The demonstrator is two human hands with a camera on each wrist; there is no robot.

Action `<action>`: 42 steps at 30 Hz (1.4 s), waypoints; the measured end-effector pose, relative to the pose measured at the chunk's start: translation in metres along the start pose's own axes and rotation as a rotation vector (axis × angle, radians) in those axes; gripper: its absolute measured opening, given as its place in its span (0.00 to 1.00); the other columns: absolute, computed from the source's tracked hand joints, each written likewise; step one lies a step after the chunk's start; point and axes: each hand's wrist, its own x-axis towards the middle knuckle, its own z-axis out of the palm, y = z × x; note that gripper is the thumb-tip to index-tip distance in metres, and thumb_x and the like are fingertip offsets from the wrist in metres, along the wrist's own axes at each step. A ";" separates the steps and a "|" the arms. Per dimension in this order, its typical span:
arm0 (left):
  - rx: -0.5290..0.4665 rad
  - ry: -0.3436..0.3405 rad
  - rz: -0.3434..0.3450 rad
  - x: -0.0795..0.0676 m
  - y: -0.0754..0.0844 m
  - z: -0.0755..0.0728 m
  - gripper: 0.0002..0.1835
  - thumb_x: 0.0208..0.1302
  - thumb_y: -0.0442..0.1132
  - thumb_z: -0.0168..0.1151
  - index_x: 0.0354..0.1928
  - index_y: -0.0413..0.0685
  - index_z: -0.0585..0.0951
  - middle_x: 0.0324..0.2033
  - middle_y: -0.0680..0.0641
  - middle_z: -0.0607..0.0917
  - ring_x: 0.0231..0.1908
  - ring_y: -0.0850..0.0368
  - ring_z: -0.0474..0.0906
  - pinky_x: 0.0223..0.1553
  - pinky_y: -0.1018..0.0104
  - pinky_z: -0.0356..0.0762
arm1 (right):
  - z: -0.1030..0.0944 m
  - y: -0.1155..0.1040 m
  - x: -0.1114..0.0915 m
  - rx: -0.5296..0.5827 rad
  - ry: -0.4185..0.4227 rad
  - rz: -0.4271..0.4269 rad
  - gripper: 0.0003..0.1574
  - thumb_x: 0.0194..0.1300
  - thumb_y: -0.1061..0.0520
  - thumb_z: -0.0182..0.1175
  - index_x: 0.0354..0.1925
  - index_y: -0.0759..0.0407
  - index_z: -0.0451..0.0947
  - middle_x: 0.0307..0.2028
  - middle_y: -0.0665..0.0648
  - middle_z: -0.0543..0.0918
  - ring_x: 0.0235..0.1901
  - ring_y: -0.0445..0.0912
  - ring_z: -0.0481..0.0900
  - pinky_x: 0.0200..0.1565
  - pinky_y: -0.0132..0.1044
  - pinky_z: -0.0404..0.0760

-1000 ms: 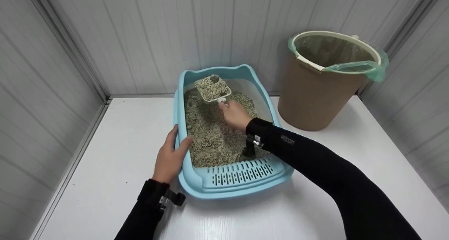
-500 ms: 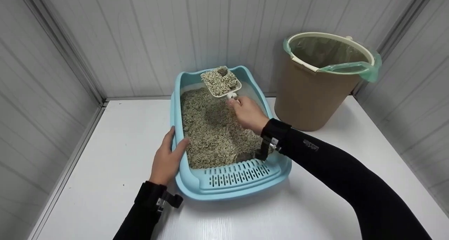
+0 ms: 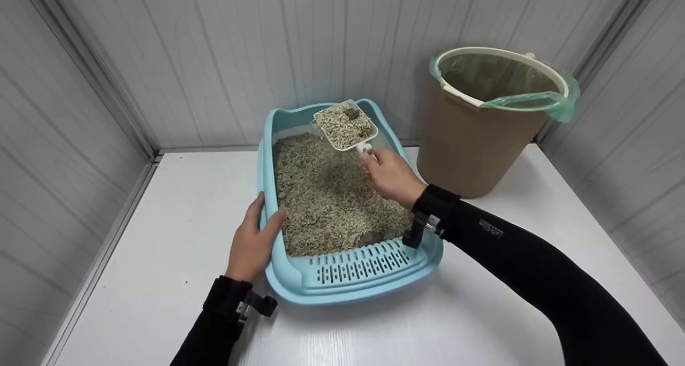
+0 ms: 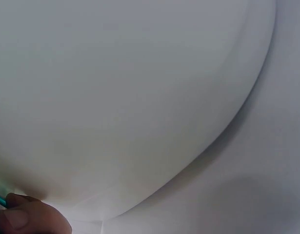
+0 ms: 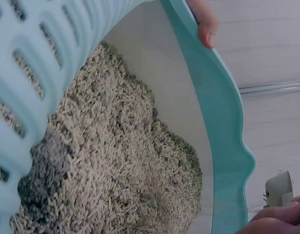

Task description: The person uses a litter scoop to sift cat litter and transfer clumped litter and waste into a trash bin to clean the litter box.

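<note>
A blue-rimmed litter box (image 3: 342, 291) holds pale pellet litter (image 3: 321, 205), with a dark clump (image 3: 369, 238) near its slotted front ledge. My right hand (image 3: 393, 176) grips the handle of a white litter scoop (image 3: 345, 124), heaped with pellets and a dark lump, above the box's far part. My left hand (image 3: 251, 243) holds the box's left rim, thumb over the top and fingers outside. In the right wrist view, part of the scoop (image 5: 280, 189) shows beside my fingers. The left wrist view shows the box's pale outer wall (image 4: 130, 107) and a fingertip (image 4: 35, 217).
A brown bin (image 3: 476, 146) with a cream ring and green liner bag (image 3: 562, 106) stands right of the litter box. Everything rests on a white surface (image 3: 176, 211), with grey panel walls (image 3: 225, 61) behind and at both sides.
My right hand has raised the loaded scoop and moved it to the right, off the far left part of the box. My left hand stays on the rim.
</note>
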 end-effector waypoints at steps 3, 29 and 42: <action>-0.003 -0.003 0.001 0.000 0.000 0.000 0.51 0.81 0.72 0.56 0.92 0.58 0.51 0.87 0.39 0.59 0.82 0.36 0.62 0.80 0.41 0.63 | -0.001 0.002 -0.001 -0.020 0.004 -0.005 0.20 0.94 0.44 0.46 0.46 0.57 0.71 0.23 0.50 0.60 0.19 0.44 0.57 0.29 0.41 0.61; -0.011 -0.012 -0.003 0.000 0.001 -0.002 0.50 0.81 0.73 0.56 0.92 0.60 0.51 0.88 0.40 0.58 0.83 0.37 0.61 0.80 0.41 0.62 | -0.011 0.008 0.000 0.005 0.022 0.010 0.22 0.92 0.45 0.51 0.37 0.55 0.69 0.20 0.48 0.62 0.17 0.41 0.61 0.26 0.37 0.66; 0.015 0.012 0.001 0.000 -0.005 -0.005 0.50 0.81 0.72 0.55 0.92 0.57 0.51 0.88 0.40 0.58 0.83 0.36 0.60 0.81 0.41 0.61 | -0.004 0.005 0.001 0.144 -0.011 0.013 0.21 0.93 0.47 0.51 0.38 0.54 0.68 0.21 0.48 0.62 0.18 0.42 0.56 0.24 0.38 0.60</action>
